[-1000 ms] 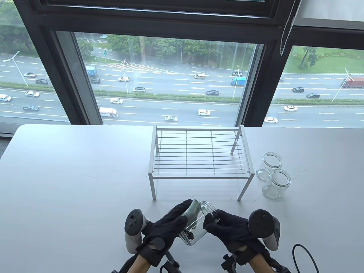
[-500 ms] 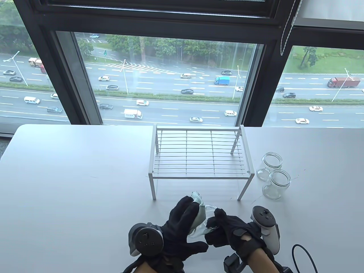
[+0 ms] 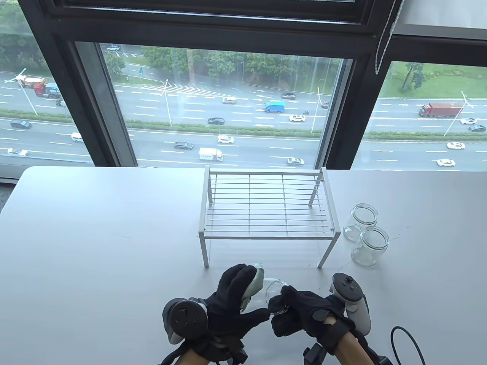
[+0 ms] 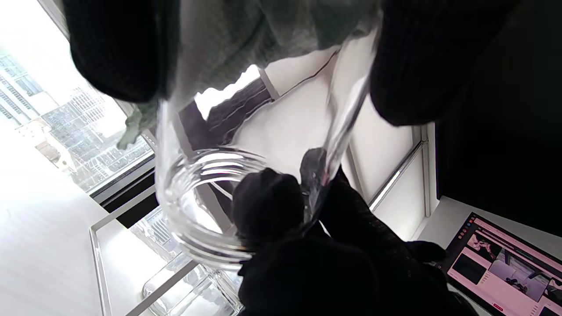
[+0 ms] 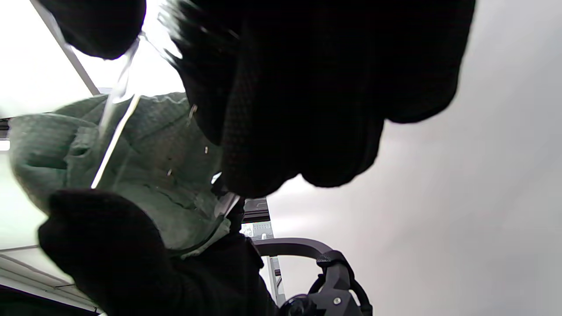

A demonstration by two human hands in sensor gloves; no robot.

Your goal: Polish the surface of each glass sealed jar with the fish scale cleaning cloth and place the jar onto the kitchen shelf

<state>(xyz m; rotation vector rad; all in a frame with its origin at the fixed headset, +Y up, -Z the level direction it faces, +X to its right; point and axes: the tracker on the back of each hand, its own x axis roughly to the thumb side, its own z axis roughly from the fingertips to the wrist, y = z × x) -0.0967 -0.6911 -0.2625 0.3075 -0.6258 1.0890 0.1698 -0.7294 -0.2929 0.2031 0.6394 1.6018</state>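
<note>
Polishing a jar (image 3: 274, 293) just in front of the shelf (image 3: 266, 205).
Left hand (image 3: 232, 300), fingers curled, has slid the green cloth (image 3: 255, 281) back along the glass; right hand (image 3: 300, 311) pinches the rim. Two jars (image 3: 365, 234) wait right of the empty shelf.

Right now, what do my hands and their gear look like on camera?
Both hands wear black knit gloves. The left hand carries a dark grey round-faced tracker on its back; the right hand carries a tracker with a dark top and light grey handle. Black straps and brackets sit at the bare wrists, and a black cable loops beside the right one.
</note>
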